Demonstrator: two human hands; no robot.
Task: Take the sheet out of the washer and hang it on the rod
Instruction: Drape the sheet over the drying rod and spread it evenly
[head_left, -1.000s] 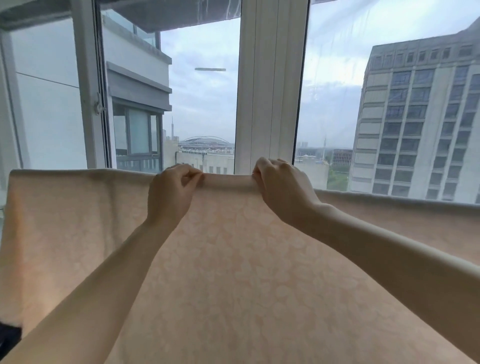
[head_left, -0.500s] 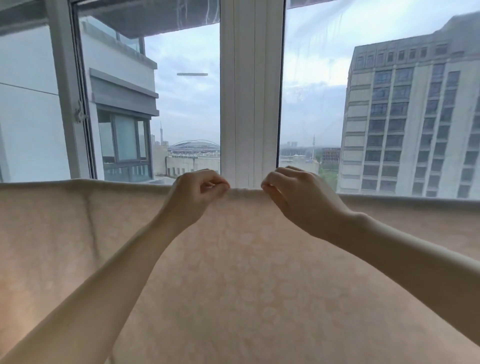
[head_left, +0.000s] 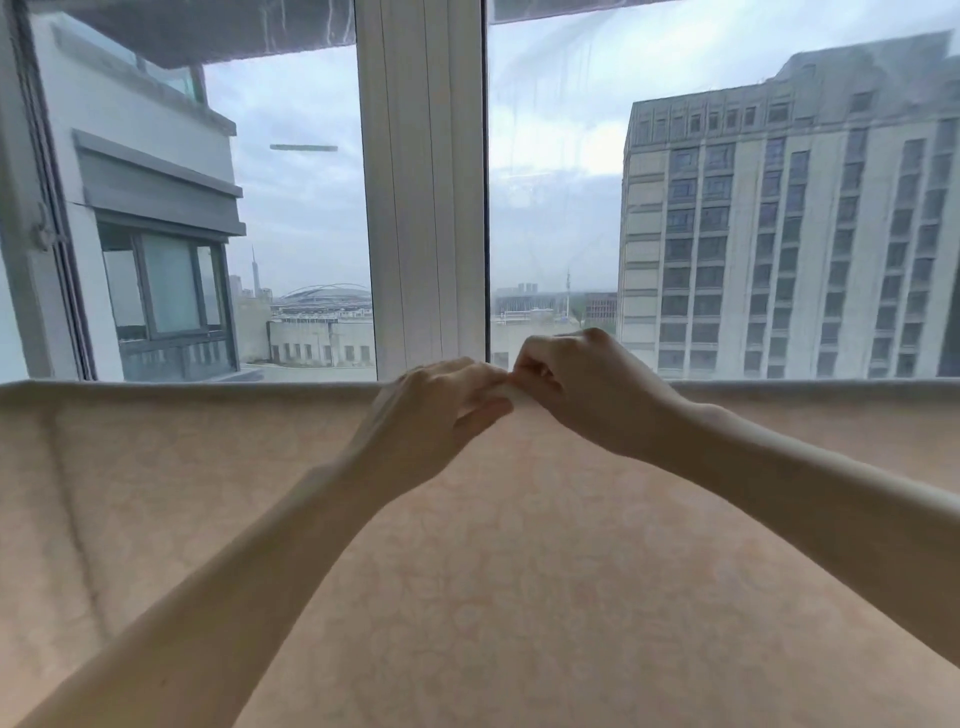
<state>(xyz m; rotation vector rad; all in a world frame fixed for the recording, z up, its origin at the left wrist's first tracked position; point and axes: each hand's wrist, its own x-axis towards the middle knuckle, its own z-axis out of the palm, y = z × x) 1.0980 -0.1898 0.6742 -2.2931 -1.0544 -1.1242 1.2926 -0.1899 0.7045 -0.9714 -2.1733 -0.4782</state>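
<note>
A pale peach sheet (head_left: 519, 571) with a faint floral pattern hangs spread across the whole lower view, its top fold forming a straight horizontal line. The rod under that fold is hidden by the cloth. My left hand (head_left: 431, 410) and my right hand (head_left: 576, 384) meet at the middle of the top edge, fingers curled, both pinching the sheet's fold. The two hands touch each other there. The washer is not in view.
Directly behind the sheet stands a large window with a white centre post (head_left: 423, 182). A window frame with a latch (head_left: 41, 228) is at the far left. Buildings show outside through the glass.
My two hands have slid toward each other along the sheet's top edge and now touch. The view has shifted so the sheet's top line sits lower.
</note>
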